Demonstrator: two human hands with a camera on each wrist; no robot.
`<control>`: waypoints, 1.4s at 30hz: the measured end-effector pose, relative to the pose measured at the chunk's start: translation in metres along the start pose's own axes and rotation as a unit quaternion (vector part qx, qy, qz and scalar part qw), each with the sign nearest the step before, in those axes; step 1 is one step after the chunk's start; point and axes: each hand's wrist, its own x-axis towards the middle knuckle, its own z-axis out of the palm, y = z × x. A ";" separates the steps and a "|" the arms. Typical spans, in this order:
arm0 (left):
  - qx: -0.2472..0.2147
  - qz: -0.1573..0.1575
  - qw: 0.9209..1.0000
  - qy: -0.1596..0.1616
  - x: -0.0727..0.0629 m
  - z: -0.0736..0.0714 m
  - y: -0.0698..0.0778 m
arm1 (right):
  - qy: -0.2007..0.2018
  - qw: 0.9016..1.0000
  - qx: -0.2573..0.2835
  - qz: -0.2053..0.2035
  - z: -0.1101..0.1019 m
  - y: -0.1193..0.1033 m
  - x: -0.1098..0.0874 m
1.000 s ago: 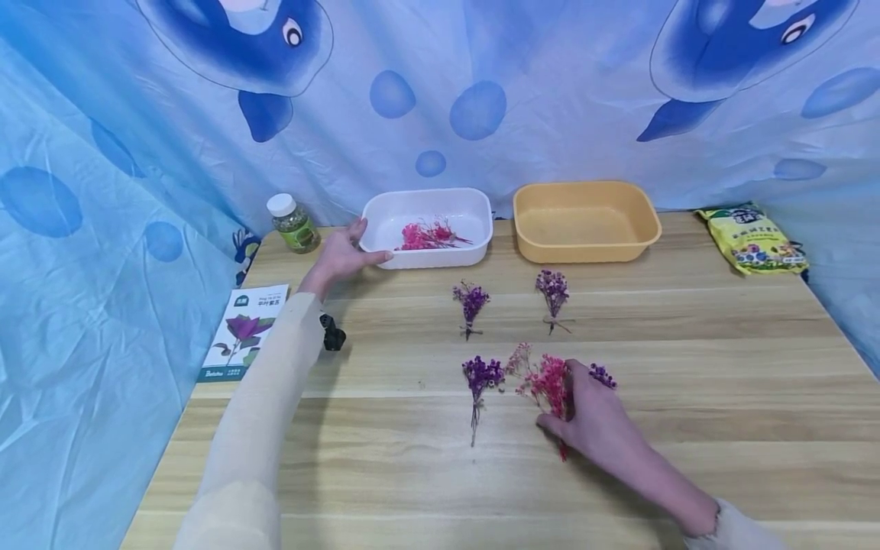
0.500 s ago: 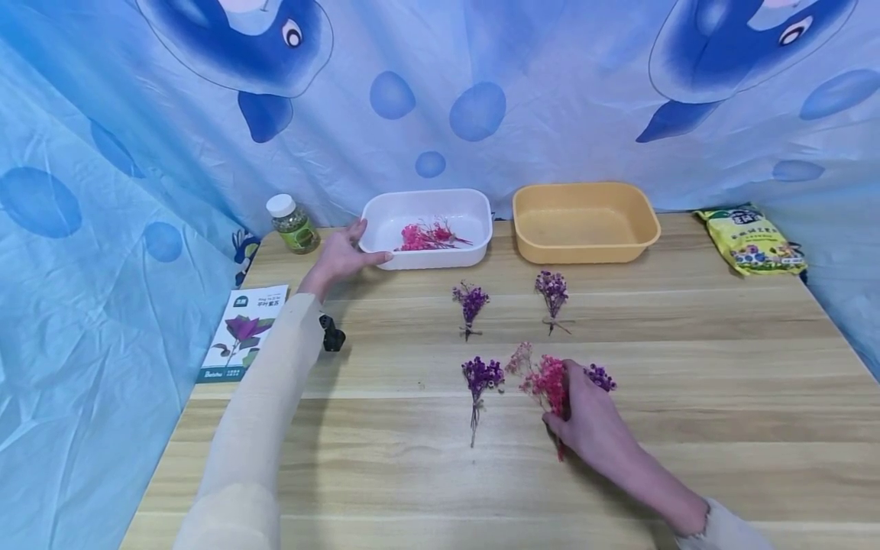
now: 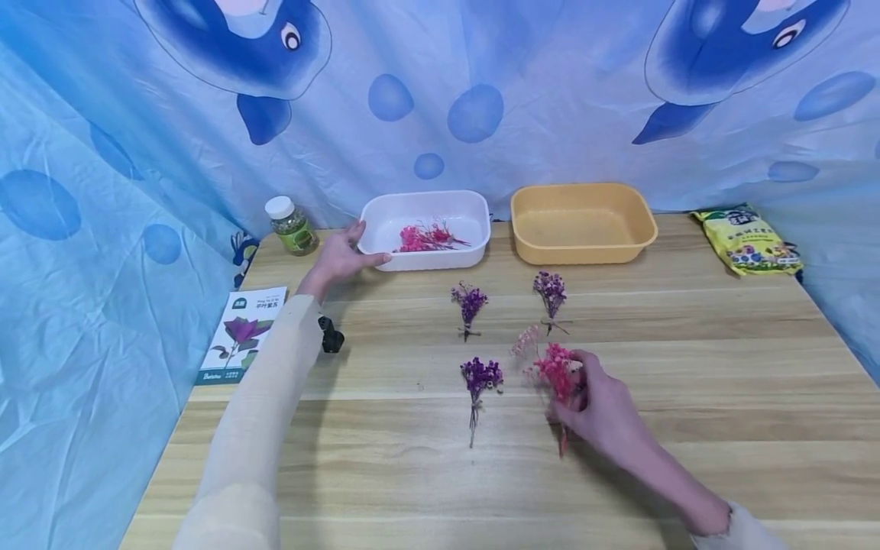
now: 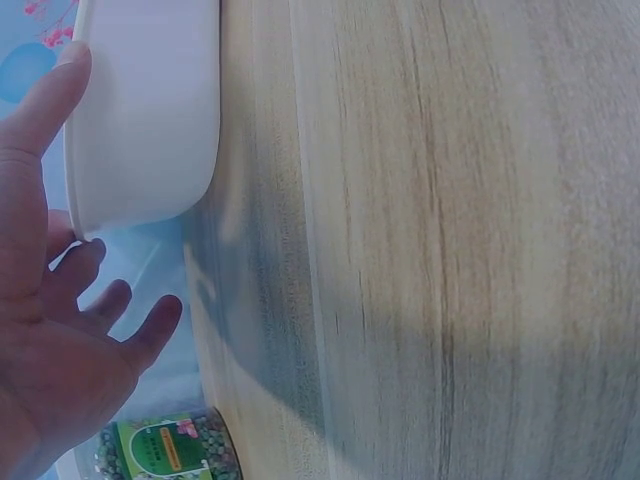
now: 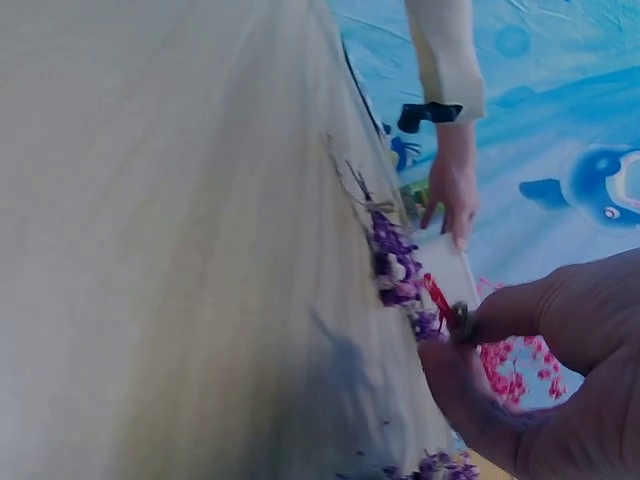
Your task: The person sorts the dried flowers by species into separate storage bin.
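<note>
My right hand [image 3: 605, 409] pinches a bunch of pink dried flowers [image 3: 555, 370] by its stems, held over the front middle of the table; in the right wrist view thumb and fingertip meet on its tied stems. My left hand [image 3: 338, 258] holds the near left corner of a white basin [image 3: 474, 256], thumb on the rim; the left wrist view has its other fingers loosely bent outside the wall. More pink dried flowers [image 3: 421, 238] lie in that basin. Small tied purple bunches lie on the wood: one back left [image 3: 470, 305], one back right [image 3: 551, 292], one in front [image 3: 480, 378].
An orange-yellow basin [image 3: 584, 256] stands right of the white one. At the back left is a jar with a white lid [image 3: 292, 227], with a flower-printed card [image 3: 241, 336] in front. A yellow packet [image 3: 749, 241] lies at the far right, before the cloth backdrop [image 3: 550, 114].
My right hand has shifted slightly up and right with the pink flowers, turning them a little more upright. Purple blooms beside that hand are now hidden in the head view. My left hand stays put.
</note>
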 end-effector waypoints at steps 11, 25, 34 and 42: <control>0.000 -0.001 1.000 0.001 -0.003 -0.001 0.001 | -0.025 0.996 0.050 -0.067 -0.021 -0.003 0.023; 0.001 0.001 1.000 0.004 -0.002 -0.001 0.000 | -0.044 0.992 0.009 -0.119 -0.047 -0.006 0.085; 0.009 0.010 1.000 0.006 -0.003 -0.001 0.001 | -0.058 0.988 -0.014 -0.142 -0.051 -0.016 0.126; 0.009 0.005 1.000 0.003 -0.003 0.000 0.000 | -0.067 0.986 -0.019 -0.154 -0.049 -0.029 0.169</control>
